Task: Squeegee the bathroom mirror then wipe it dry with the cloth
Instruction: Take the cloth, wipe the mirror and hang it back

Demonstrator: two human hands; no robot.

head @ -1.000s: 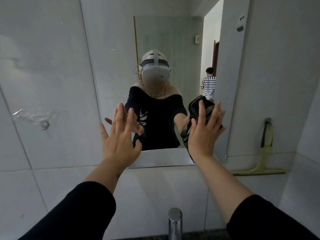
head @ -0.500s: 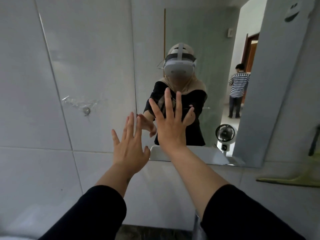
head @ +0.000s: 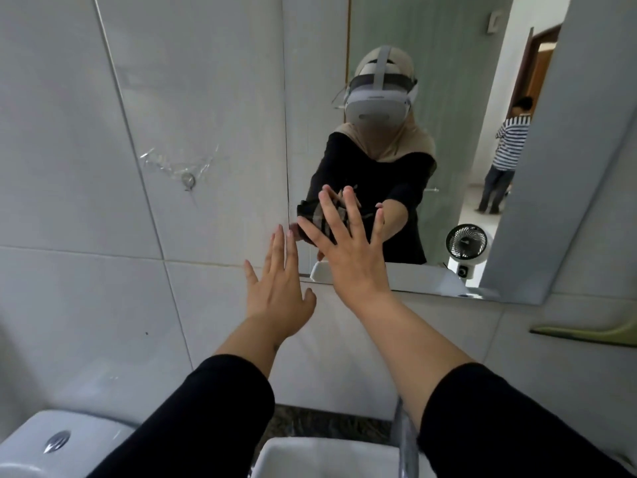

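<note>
The bathroom mirror [head: 448, 63] hangs on the tiled wall and reflects me. My right hand [head: 348, 253] lies flat with its fingers spread, pressing a dark cloth [head: 310, 215] against the glass near the mirror's lower left corner. Only the cloth's left part shows past my fingers. My left hand [head: 275, 288] is open with nothing in it. It is raised in front of the wall tile just below and left of that corner. A yellow-green squeegee [head: 586, 332] rests on the ledge at the far right, apart from both hands.
A small metal hook [head: 188, 180] with tape residue sits on the tile left of the mirror. Below are a white toilet tank [head: 51, 443], a white sink [head: 327, 457] and a chrome faucet [head: 406, 439]. The mirror reflects a person and a small fan.
My right hand has slid the cloth leftwards across the lower mirror, from its right edge to its lower left corner. The left hand stays open beside it.
</note>
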